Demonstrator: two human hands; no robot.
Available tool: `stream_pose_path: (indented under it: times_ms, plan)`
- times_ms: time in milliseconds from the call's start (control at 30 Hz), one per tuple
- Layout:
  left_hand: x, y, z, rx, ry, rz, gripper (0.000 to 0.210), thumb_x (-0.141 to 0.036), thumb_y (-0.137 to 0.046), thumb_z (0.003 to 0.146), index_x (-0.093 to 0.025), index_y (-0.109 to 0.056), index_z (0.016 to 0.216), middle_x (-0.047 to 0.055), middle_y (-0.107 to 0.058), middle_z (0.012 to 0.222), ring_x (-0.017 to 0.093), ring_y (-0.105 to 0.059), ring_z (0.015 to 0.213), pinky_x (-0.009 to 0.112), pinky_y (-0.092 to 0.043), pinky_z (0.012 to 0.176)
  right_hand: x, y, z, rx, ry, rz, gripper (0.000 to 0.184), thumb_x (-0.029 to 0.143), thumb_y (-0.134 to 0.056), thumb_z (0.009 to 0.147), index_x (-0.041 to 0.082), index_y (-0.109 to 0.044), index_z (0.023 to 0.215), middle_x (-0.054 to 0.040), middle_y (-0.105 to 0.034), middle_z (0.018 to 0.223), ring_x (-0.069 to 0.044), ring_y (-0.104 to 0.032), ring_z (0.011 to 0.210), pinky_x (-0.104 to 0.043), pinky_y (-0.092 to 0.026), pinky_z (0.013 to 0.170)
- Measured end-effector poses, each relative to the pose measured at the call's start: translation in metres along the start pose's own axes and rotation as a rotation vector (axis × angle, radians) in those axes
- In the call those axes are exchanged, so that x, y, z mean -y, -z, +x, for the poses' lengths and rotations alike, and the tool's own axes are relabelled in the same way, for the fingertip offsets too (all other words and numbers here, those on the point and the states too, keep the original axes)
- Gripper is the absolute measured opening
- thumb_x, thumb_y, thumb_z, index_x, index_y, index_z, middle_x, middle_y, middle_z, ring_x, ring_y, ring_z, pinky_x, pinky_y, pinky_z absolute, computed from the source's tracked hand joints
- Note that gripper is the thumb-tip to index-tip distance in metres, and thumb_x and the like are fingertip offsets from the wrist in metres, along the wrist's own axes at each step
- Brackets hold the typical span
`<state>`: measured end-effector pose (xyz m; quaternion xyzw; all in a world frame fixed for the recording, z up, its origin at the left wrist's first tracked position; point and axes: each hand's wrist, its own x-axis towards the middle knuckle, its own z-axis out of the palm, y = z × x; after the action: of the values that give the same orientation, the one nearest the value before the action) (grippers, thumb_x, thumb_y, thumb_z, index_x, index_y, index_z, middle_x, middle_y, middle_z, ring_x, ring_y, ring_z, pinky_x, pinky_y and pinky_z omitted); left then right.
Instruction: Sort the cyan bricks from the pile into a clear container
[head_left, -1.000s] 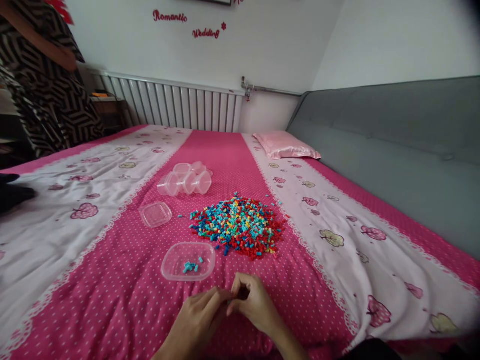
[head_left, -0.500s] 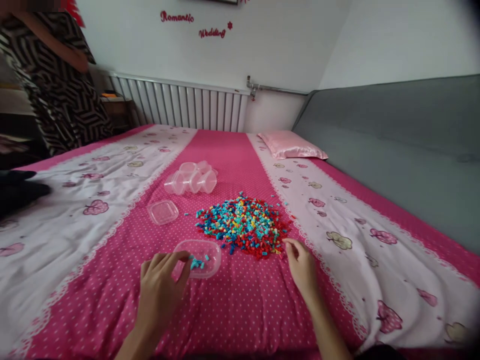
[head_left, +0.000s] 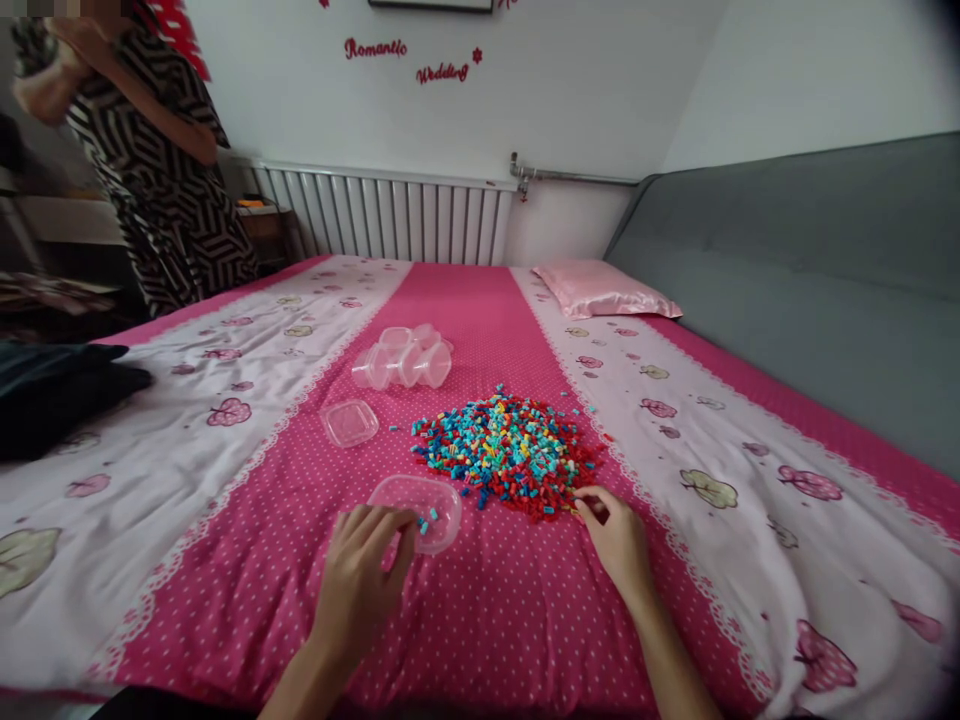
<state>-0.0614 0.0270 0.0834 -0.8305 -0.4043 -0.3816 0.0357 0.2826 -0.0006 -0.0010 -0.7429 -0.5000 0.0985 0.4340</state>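
A heap of small colourful plastic toy bricks (head_left: 510, 450), blue, turquoise, red and yellow, lies on the pink bedspread. To its lower left sits a clear plastic container (head_left: 448, 525) with a few turquoise bricks (head_left: 427, 520) inside. My left hand (head_left: 366, 565) is over the container's left side, thumb and index finger pinched together; what lies between them is too small to make out. At the heap's lower right edge, my right hand (head_left: 616, 535) has its thumb and index finger closed beside red and yellow bricks. Whether a brick is between them is unclear.
A clear lid (head_left: 349, 423) lies left of the heap. Behind it are stacked clear containers (head_left: 405, 360). A pink pillow (head_left: 604, 289) rests near the grey headboard (head_left: 810, 240). Dark cloth (head_left: 67, 390) lies at the left, where a person (head_left: 157, 160) stands beyond the bed.
The view has shifted, so everything appears farther right. My right thumb and index finger have reached in at the heap's edge. My left hand stays at the container. The standing person's arms have moved up.
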Motion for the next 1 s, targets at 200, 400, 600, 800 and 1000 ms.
stream_pose_path:
  times_ms: [200,400,600,800,1000]
  plan:
    - [-0.028,-0.017,-0.015,0.096,-0.367,-0.107,0.016,-0.010,-0.049,0.097,-0.018,-0.063,0.097,0.005,-0.071,0.089,0.019,-0.060,0.077,0.033,-0.043,0.073,0.001,0.000,0.000,-0.017,0.025,0.057,0.029,0.038,-0.054,0.080,0.022,-0.071,0.097,-0.0087,-0.074,0.086,-0.024,-0.066,0.074,-0.036,-0.052,0.073]
    - [-0.053,-0.038,-0.031,0.308,-0.536,-0.187,0.033,-0.013,-0.034,0.103,-0.019,-0.056,0.079,0.002,-0.060,0.071,0.017,-0.051,0.062,0.033,-0.035,0.058,0.005,0.002,0.001,-0.045,0.065,0.098,0.029,0.036,-0.053,0.080,0.020,-0.073,0.093,-0.0103,-0.071,0.094,-0.023,-0.064,0.076,-0.038,-0.053,0.076]
    - [-0.055,-0.047,-0.032,0.364,-0.497,-0.197,0.040,-0.018,-0.030,0.107,-0.019,-0.051,0.073,0.002,-0.059,0.072,0.017,-0.050,0.062,0.033,-0.034,0.058,0.002,0.001,0.001,-0.053,0.040,0.173,0.029,0.038,-0.053,0.080,0.018,-0.074,0.088,-0.0120,-0.072,0.096,-0.024,-0.067,0.079,-0.038,-0.055,0.075]
    - [-0.052,-0.044,-0.032,0.348,-0.418,-0.195,0.033,-0.015,-0.035,0.104,-0.020,-0.054,0.078,0.001,-0.062,0.073,0.018,-0.054,0.063,0.032,-0.037,0.059,0.012,0.006,-0.003,-0.109,-0.091,0.259,0.039,0.050,-0.061,0.080,0.017,-0.073,0.096,-0.0135,-0.076,0.093,-0.030,-0.070,0.085,-0.046,-0.053,0.083]
    - [-0.047,-0.044,-0.033,0.200,-0.261,-0.227,0.022,-0.012,-0.039,0.100,-0.020,-0.060,0.098,0.002,-0.066,0.075,0.019,-0.062,0.065,0.029,-0.047,0.061,0.058,-0.009,-0.031,0.150,-0.114,0.625,0.042,0.058,-0.072,0.077,0.018,-0.071,0.090,-0.0094,-0.075,0.081,-0.025,-0.070,0.077,-0.038,-0.056,0.074]
